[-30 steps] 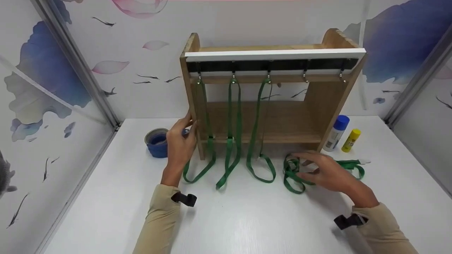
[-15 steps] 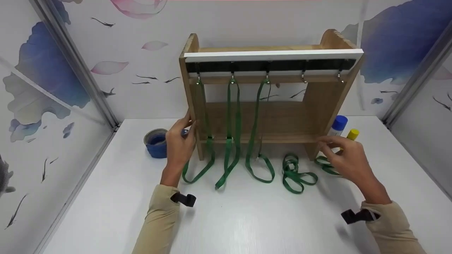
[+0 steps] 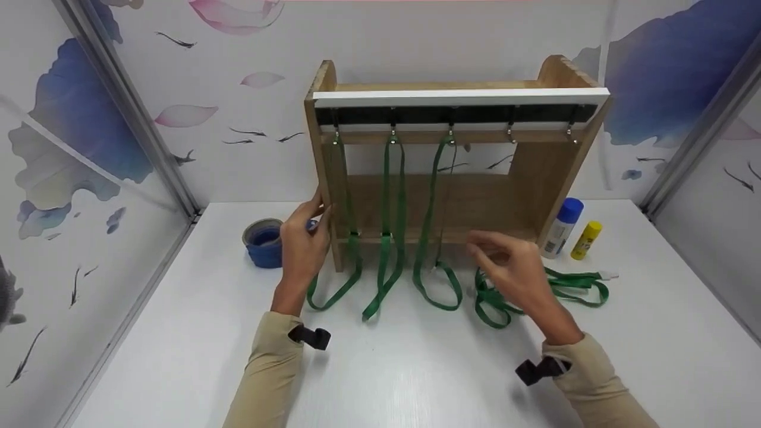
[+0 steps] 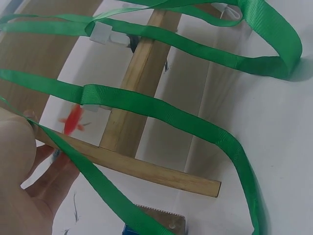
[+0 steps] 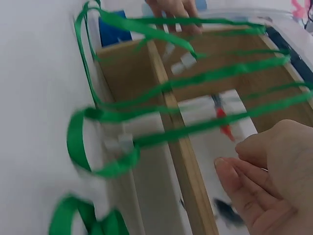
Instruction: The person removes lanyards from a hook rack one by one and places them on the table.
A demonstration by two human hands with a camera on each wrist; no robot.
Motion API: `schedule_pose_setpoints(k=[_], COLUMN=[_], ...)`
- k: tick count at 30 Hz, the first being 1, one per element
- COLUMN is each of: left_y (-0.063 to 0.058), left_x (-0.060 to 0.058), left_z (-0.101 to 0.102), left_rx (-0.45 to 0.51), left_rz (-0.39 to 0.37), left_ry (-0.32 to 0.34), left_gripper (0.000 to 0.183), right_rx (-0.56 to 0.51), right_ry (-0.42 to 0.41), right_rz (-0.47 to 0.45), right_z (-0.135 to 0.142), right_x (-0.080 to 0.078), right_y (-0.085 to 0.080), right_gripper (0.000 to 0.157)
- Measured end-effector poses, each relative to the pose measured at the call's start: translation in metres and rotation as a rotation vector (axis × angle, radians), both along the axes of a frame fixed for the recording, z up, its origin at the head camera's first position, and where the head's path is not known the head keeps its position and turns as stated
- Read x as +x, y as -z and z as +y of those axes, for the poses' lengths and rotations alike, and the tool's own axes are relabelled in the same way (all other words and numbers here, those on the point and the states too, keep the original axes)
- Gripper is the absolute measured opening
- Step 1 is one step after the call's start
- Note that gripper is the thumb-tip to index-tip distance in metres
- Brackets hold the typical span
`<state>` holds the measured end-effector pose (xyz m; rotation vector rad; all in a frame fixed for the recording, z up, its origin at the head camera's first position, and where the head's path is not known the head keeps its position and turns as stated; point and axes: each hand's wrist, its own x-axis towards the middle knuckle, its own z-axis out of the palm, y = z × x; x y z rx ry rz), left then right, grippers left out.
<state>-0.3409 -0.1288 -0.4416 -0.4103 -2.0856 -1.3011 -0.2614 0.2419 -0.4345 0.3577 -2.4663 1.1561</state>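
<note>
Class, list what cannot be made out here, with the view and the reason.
Head: part of the bunched green ribbon, behind the right hand.
Head: part of the left hand, behind the wooden side panel.
Head: the print on the yellow tube, too small to read.
Right wrist: the lowest green loop, blurred and cut off by the bottom edge.

A booth-like workspace: printed wall panels (image 3: 250,160) and 2 metal corner posts (image 3: 128,104) enclose a white table (image 3: 380,368).

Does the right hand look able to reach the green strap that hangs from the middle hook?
Probably yes: the right hand is close to the strap, appears to hold nothing, and no other object shows between them in the head view.
</note>
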Motion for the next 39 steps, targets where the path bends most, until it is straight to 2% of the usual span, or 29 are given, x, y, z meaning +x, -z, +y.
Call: schedule_pose_setpoints(k=[9,16,24,32,35,39], left_y=[0.000,0.000,-0.002,-0.002,-0.001,-0.001], left_x=[0.000,0.000,0.001,0.001,0.001,0.001], left_z=[-0.001,0.000,0.000,0.001,0.000,0.000], left_rx=[0.001,-0.007,-0.006,0.000,0.010,0.011], left_rz=[-0.030,-0.016,-0.041,-0.057,-0.068,-0.063], left_ry=[-0.003,-0.017,-0.020,-0.020,-0.018,-0.018], left_gripper=[0.047,0.046,0.045,0.044,0.044,0.044], right_rx=[-0.124,-0.159,-0.196,-0.212,-0.260,-0.356], right_ry=[0.113,0.170,0.173,0.187,0.195,0.188], right_rz=[0.165,0.252,0.278,0.289,0.317,0.396], right_z=[-0.070,-0.098,-0.106,-0.100,-0.096,-0.089], right_x=[-0.011,-0.021,-0.027,-0.031,-0.031,-0.031], right_y=[0.008,0.004,0.004,0.006,0.007,0.003], right_gripper=[0.041,0.037,0.027,0.017,0.016,0.023])
